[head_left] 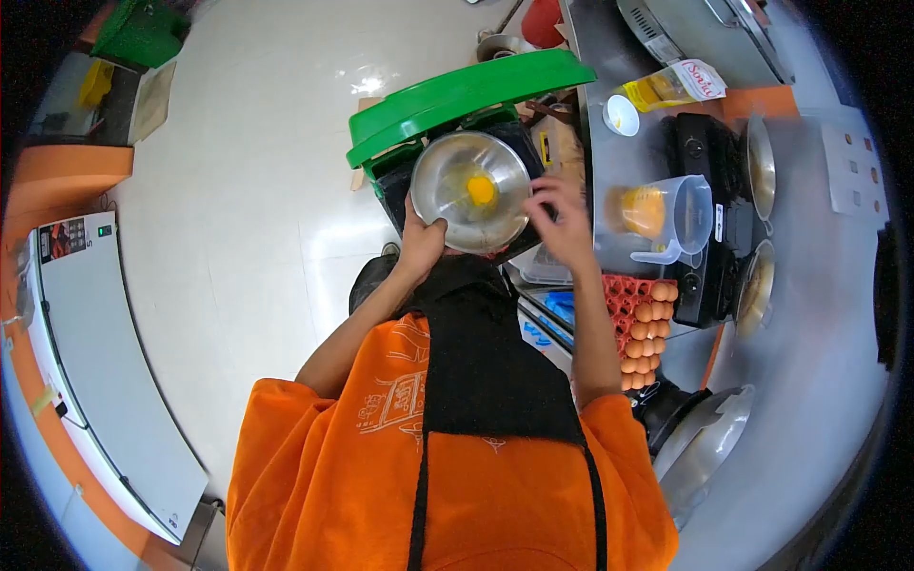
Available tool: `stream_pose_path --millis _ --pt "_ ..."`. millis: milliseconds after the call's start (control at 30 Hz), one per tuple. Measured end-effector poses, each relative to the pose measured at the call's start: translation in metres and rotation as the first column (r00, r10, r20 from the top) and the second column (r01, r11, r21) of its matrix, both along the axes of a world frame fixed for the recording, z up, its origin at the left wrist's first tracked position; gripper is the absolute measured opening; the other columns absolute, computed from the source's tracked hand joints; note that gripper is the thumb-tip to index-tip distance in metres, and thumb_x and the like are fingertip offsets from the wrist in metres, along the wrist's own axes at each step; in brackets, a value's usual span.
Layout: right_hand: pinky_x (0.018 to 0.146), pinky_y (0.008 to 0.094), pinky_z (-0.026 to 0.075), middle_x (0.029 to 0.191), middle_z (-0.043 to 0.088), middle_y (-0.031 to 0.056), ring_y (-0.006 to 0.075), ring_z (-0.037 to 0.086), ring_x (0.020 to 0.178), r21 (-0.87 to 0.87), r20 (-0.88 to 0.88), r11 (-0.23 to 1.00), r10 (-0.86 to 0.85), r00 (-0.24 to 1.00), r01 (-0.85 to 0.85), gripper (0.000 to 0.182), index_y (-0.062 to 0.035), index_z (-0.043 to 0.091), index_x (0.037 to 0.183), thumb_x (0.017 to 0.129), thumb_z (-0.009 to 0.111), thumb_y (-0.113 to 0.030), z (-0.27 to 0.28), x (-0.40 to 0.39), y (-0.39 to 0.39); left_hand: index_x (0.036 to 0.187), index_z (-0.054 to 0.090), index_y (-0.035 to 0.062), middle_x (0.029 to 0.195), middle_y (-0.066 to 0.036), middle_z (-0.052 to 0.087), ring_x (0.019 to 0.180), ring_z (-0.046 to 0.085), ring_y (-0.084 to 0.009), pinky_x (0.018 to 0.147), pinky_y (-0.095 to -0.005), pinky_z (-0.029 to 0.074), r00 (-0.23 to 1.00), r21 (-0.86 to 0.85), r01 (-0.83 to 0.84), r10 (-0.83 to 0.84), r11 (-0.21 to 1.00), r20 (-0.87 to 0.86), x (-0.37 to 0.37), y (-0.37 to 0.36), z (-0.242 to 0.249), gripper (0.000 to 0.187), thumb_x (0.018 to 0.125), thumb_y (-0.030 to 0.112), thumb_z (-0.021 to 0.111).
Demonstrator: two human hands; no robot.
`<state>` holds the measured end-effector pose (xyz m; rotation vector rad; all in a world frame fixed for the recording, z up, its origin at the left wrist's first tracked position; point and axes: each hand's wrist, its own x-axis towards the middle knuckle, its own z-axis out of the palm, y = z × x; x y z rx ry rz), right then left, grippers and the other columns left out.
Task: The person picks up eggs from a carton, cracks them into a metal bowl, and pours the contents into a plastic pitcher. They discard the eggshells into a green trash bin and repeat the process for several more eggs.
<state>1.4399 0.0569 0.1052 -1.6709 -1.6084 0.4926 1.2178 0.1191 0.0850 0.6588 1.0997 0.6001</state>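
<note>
My left hand [423, 246] grips the near-left rim of a steel mixing bowl [433, 162], thumb over the edge. A cracked egg [482, 190], with its yolk whole and clear white around it, lies inside. At the bowl's right rim is my right hand [562, 221], its fingers bent and smeared by motion. I cannot make out anything in them. Under the bowl is a bin lined with a black bag [390, 195], its green lid [466, 95] tipped up behind.
To the right, a steel counter [614, 157] carries a measuring jug [690, 219] of orange-yellow liquid, a small white bowl [621, 115], an oil bottle [674, 86] and a black stove [703, 157] with pans. A red egg tray [621, 297] with several brown eggs [645, 347] stands nearer me.
</note>
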Motion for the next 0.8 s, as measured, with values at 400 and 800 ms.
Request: stream_pose_path --millis 400,800 --pt "0.108 0.0426 0.031 0.132 0.049 0.0195 0.0399 0.043 0.124 -0.253 -0.183 0.910 -0.378 0.907 0.328 0.048 -0.0051 0.053 0.126 0.080 0.063 -0.009 -0.072 0.028 0.024 0.144 0.015 0.0090 0.130 -0.019 0.043 0.114 0.052 -0.0336 0.078 -0.0394 0.058 0.992 0.332 0.053 -0.011 0.942 -0.126 -0.007 -0.007 -0.056 0.075 0.077 -0.007 0.044" --pt "0.108 0.0646 0.009 0.154 0.019 0.0039 0.0393 0.012 0.139 -0.333 0.580 0.943 0.215 0.786 -0.012 0.016 -0.0206 0.075 0.086 0.071 0.073 -0.026 -0.027 -0.027 0.074 0.145 0.012 0.0131 0.131 -0.020 0.041 0.110 0.055 -0.0363 0.070 -0.0421 0.061 1.000 0.326 0.005 -0.004 0.945 -0.002 0.004 -0.012 -0.037 0.075 0.079 -0.005 0.041"
